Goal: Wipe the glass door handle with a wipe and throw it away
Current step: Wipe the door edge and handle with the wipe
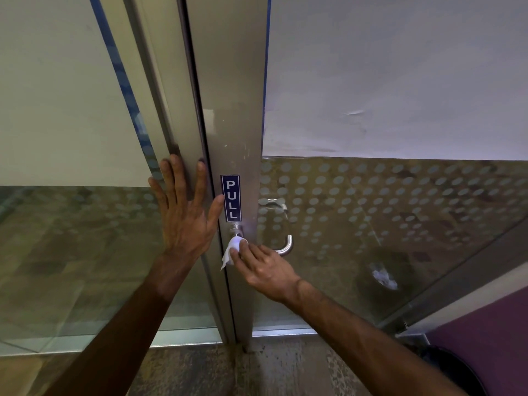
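Reaching forward from the bottom of the view, two bare forearms are stretching toward a glass door. At the lower right corner a dark round bin (454,370) is showing only partly, beside a purple wall (485,324). The speckled floor (285,367) is lying under the arms.

The right hand (265,270) is pinching a white wipe (233,250) between the thumb and the first fingers, so this hand is closed on the wipe. The wipe is crumpled, one corner is hanging down, and its upper part is pressing against the near handle (237,231) just under its round metal base. The near handle is mounted on the metal door frame (234,124), directly under a dark blue sign (231,198) with the white word PULL written downward. Most of the near handle's bar is hidden behind the wipe and the hand.

The left hand (183,212) is lying flat with all fingers spread wide, holding nothing. Its palm is pressing on the neighbouring metal post (171,95) and its thumb tip is touching the edge of the sign.

Behind the glass, on the far side of the door, a second curved metal handle (281,227) is showing through the pane, right of the frame. The glass pane (400,218) is carrying rows of pale frosted dots in its lower half and a white frosted film above. Through the lower right glass something white and crumpled (384,277) is visible, but I cannot tell what it is.
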`<action>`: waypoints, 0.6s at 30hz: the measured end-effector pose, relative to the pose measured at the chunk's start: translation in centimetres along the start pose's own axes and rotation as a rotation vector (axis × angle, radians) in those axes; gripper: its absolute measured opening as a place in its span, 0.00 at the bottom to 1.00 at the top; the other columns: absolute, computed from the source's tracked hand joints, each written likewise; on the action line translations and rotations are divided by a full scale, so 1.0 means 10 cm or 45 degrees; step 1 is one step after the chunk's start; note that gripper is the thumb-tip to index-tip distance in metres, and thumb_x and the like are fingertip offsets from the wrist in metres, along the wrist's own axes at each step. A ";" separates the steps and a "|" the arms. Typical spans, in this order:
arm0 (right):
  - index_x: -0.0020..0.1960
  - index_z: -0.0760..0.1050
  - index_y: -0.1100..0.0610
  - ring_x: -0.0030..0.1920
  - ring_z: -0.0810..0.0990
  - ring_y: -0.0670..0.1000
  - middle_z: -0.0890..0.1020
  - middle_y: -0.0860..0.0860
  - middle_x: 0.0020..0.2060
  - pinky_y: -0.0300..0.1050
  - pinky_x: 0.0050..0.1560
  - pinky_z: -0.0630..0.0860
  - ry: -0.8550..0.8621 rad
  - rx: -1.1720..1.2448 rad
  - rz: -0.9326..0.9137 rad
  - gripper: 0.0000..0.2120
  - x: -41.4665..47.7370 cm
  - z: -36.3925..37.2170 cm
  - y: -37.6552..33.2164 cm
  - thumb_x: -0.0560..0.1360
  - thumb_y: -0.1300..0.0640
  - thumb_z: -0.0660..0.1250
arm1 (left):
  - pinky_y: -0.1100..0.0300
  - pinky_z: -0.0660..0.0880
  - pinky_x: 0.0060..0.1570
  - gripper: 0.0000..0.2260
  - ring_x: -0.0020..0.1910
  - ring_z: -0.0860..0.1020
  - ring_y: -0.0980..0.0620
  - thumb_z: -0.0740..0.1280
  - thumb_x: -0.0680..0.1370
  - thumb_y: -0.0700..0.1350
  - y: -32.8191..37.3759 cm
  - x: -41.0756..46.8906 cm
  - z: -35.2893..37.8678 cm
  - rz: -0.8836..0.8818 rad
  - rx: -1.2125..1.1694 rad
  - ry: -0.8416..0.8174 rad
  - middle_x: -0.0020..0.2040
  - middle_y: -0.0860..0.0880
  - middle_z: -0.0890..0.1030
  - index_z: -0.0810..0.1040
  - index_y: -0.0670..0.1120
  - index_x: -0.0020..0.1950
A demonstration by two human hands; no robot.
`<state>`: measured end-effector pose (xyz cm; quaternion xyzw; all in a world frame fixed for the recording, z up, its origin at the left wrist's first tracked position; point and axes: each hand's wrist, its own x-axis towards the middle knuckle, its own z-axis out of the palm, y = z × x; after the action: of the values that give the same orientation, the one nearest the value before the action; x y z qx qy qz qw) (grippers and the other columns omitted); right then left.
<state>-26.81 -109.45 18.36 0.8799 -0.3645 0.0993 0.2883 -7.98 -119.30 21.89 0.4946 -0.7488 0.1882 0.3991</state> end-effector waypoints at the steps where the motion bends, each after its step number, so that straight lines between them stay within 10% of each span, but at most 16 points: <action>1: 0.59 0.83 0.63 0.46 0.87 0.57 0.86 0.62 0.50 0.49 0.46 0.83 0.034 -0.001 -0.019 0.18 -0.06 0.01 0.04 0.77 0.66 0.59 | 0.41 0.31 0.80 0.35 0.82 0.27 0.47 0.51 0.87 0.63 0.00 0.00 0.01 0.000 0.001 0.003 0.81 0.50 0.24 0.32 0.56 0.84; 8: 0.59 0.82 0.64 0.45 0.86 0.55 0.86 0.57 0.48 0.49 0.43 0.83 -0.014 0.147 0.069 0.14 -0.35 -0.10 0.34 0.74 0.65 0.69 | 0.41 0.31 0.81 0.35 0.83 0.29 0.46 0.54 0.87 0.61 0.00 -0.01 0.04 0.001 -0.014 0.041 0.83 0.49 0.26 0.36 0.53 0.85; 18: 0.47 0.83 0.50 0.38 0.80 0.45 0.83 0.44 0.38 0.42 0.39 0.72 -0.251 0.932 0.853 0.02 -0.29 -0.66 0.67 0.76 0.56 0.73 | 0.41 0.31 0.80 0.34 0.82 0.28 0.46 0.52 0.88 0.62 0.02 0.00 0.03 0.006 -0.024 0.046 0.82 0.50 0.25 0.35 0.54 0.85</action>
<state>-33.27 -107.74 25.55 0.7633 -0.5934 0.2240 -0.1227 -8.29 -119.44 21.73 0.4855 -0.7445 0.1908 0.4167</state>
